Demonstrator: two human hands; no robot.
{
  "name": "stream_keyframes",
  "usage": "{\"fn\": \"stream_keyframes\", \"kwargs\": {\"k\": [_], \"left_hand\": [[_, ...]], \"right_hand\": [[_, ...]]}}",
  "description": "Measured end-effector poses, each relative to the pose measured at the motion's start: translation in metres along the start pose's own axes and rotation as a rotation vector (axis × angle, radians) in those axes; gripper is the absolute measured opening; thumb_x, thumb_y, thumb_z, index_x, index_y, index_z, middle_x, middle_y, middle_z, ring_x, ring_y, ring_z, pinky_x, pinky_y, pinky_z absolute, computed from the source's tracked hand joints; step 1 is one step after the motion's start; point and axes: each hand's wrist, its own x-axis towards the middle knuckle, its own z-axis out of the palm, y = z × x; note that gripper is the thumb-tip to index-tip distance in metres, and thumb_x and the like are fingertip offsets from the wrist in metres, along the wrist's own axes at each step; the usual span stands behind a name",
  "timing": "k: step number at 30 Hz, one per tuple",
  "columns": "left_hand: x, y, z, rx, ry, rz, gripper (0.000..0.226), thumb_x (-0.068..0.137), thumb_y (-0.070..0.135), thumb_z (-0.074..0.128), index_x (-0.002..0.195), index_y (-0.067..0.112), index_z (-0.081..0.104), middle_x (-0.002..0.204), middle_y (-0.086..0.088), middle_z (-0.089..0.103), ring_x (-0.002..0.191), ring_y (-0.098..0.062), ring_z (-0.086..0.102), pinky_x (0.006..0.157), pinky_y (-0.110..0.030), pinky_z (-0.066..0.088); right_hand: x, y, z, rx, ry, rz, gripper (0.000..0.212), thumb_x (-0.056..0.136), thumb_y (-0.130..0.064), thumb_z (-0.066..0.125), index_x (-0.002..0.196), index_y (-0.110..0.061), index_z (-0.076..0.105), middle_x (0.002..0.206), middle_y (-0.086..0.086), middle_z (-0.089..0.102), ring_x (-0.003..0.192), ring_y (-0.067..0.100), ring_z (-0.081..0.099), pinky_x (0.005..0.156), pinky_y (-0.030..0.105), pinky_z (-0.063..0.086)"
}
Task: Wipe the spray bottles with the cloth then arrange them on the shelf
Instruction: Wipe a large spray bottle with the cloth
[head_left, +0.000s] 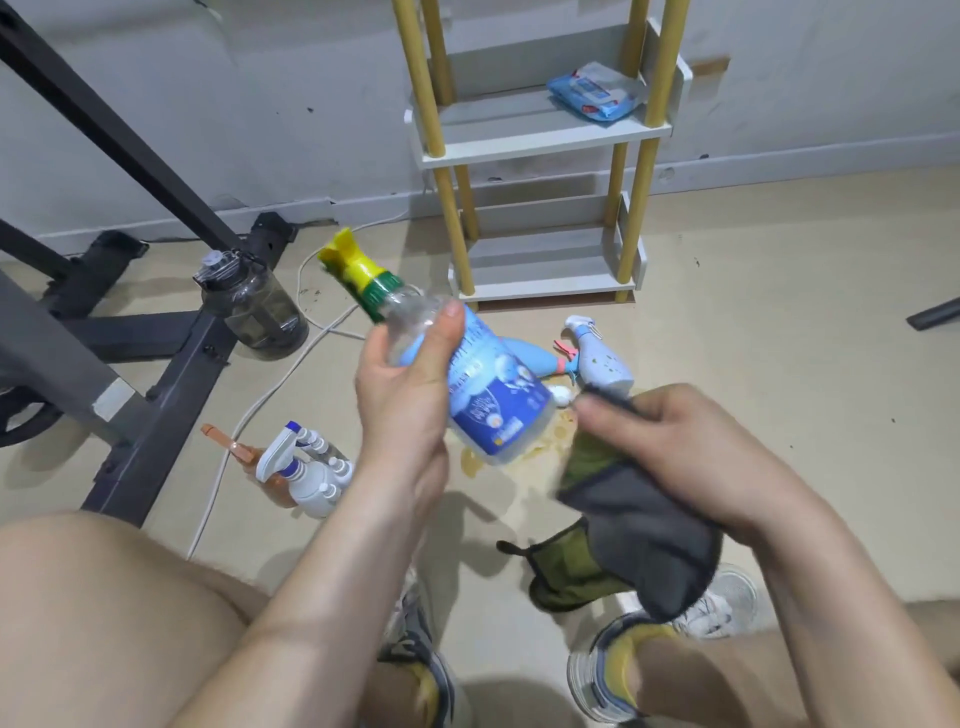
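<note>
My left hand (410, 395) grips a clear spray bottle (493, 395) with a blue label and a yellow-and-green nozzle, tilted with the nozzle up and to the left. Just right of the bottle's base, my right hand (675, 447) holds a grey-and-olive cloth (644, 535) that hangs down. On the floor behind lie a light blue bottle (535, 358) and a pale spray bottle (602, 358). A white spray bottle (306, 478) and an orange one (254, 462) lie at the left. The white shelf with yellow posts (540, 140) stands against the wall.
A blue wipes packet (597, 93) lies on the upper shelf. A dark water jug (249, 306) and a black metal frame (156, 364) stand at the left, with a white cable (260, 405) across the floor. My knees and shoes fill the bottom.
</note>
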Motion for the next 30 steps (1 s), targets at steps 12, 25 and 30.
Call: {"fn": "stream_keyframes", "kwargs": {"k": [12,25,30], "left_hand": [[0.0,0.006,0.0,-0.009,-0.094,0.068,0.042,0.079,0.047,0.07,0.108,0.019,0.059,0.093,-0.001,0.067,0.088,-0.019,0.063,0.089,-0.043,0.05],[-0.006,-0.001,0.007,0.357,-0.083,0.136,0.049,0.073,0.059,0.065,0.112,0.029,0.062,0.096,0.01,0.069,0.091,-0.011,0.066,0.09,-0.037,0.053],[-0.023,-0.016,0.012,0.348,-0.178,0.076,0.041,0.069,0.059,0.069,0.098,0.032,0.062,0.096,-0.001,0.073,0.091,-0.026,0.069,0.09,-0.054,0.053]], "right_hand": [[-0.004,-0.023,0.087,-0.178,0.23,-0.521,0.047,0.091,-0.07,0.024,0.137,-0.06,0.028,0.151,-0.005,0.028,0.142,0.01,0.026,0.117,0.042,0.025],[0.0,-0.014,0.095,0.067,0.197,-0.322,0.067,0.087,-0.071,0.028,0.144,-0.037,0.039,0.139,-0.006,0.053,0.126,0.01,0.053,0.1,0.025,0.044],[0.028,-0.04,0.06,0.475,0.177,0.107,0.055,0.097,-0.067,0.031,0.099,-0.026,0.069,0.082,-0.006,0.071,0.076,0.009,0.07,0.066,0.023,0.054]]}}
